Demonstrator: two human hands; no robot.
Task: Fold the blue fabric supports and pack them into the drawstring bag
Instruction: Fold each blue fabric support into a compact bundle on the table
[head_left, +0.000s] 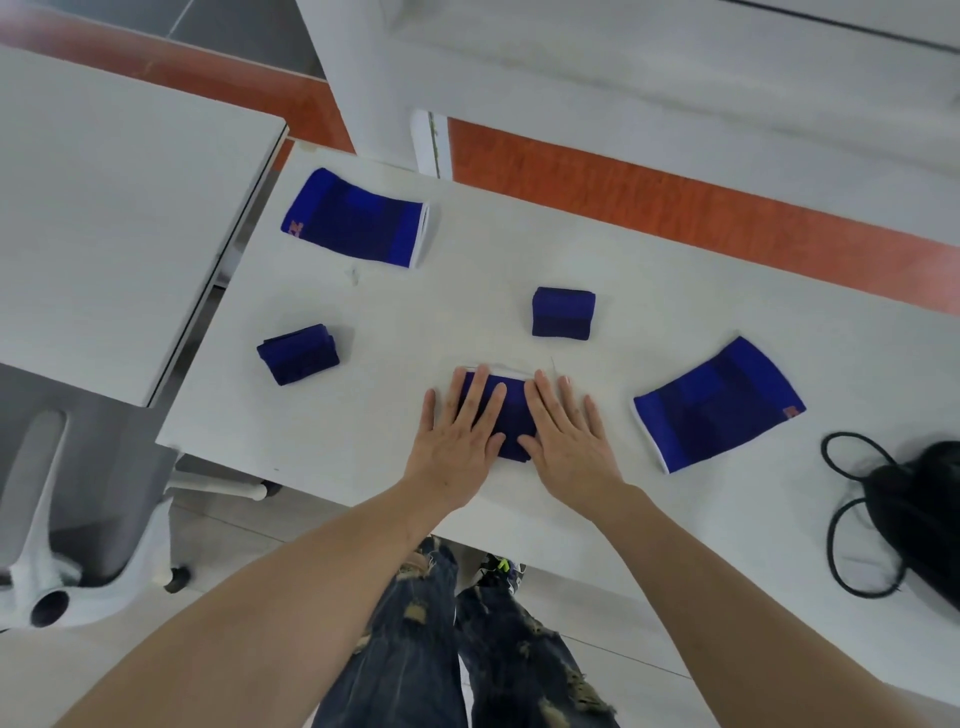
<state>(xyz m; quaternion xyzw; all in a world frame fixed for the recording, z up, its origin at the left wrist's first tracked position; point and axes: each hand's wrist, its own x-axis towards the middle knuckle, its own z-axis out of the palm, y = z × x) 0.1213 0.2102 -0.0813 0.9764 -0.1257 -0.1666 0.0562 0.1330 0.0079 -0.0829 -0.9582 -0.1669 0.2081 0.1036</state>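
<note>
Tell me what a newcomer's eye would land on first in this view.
Both hands, the left hand and the right hand, press flat on a blue support at the white table's near edge. Two folded supports and two flat ones lie around them. The black drawstring bag sits at far right.

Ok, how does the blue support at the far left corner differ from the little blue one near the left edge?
The far-left support lies spread out flat; the near-left support is folded into a compact bundle. The far-left support shows a white end edge and an orange logo; the near-left support shows neither. The far-left support covers more of the table. Both are blue, untouched, and outside the bag.
</note>
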